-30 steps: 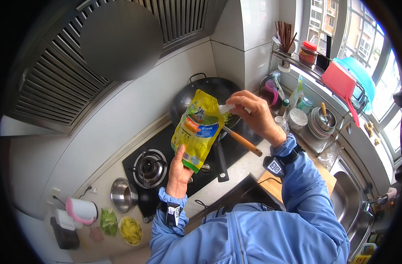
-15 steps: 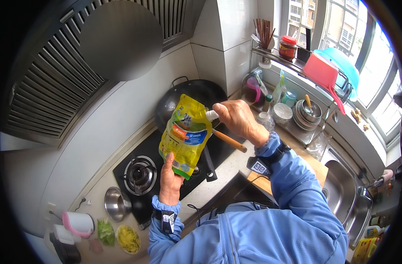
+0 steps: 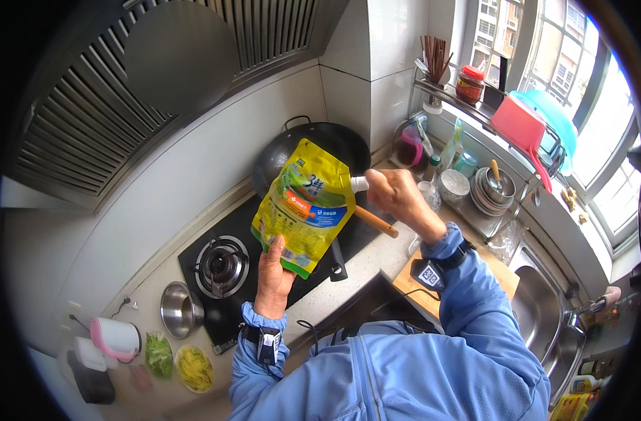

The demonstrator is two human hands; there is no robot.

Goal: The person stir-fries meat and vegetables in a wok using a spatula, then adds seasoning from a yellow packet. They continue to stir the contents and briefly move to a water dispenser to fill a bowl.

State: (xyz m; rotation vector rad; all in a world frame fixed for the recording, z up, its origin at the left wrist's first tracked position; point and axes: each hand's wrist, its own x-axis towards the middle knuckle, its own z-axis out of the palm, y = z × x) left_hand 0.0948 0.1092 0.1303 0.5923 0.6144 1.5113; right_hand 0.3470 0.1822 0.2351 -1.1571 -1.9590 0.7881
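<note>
A yellow-green spouted pouch [image 3: 303, 210] is held over the black stove, tilted, its white cap [image 3: 360, 184] toward the right. My left hand [image 3: 273, 275] grips the pouch's lower edge, thumb on the front and the other fingers hidden behind. The curled fingers of my right hand [image 3: 402, 198] close on the white cap; part of the cap shows between hand and pouch. Behind the pouch sits a black wok [image 3: 338, 140], partly hidden by it. A wooden utensil handle [image 3: 377, 222] and the wok's black handle [image 3: 338, 266] stick out from behind.
Left of the wok is a burner [image 3: 222, 266]. Beside the stove stand a steel bowl [image 3: 180, 309], green leaves [image 3: 158, 354] and a plate of yellow-green pieces [image 3: 194, 369]. To the right are stacked bowls [image 3: 490, 189], a cutting board [image 3: 419, 288] and a sink [image 3: 534, 298].
The pouch and my right hand have shifted slightly right in view, and the pouch front faces me more squarely. Both hands keep their hold. The whole view has shifted a little.
</note>
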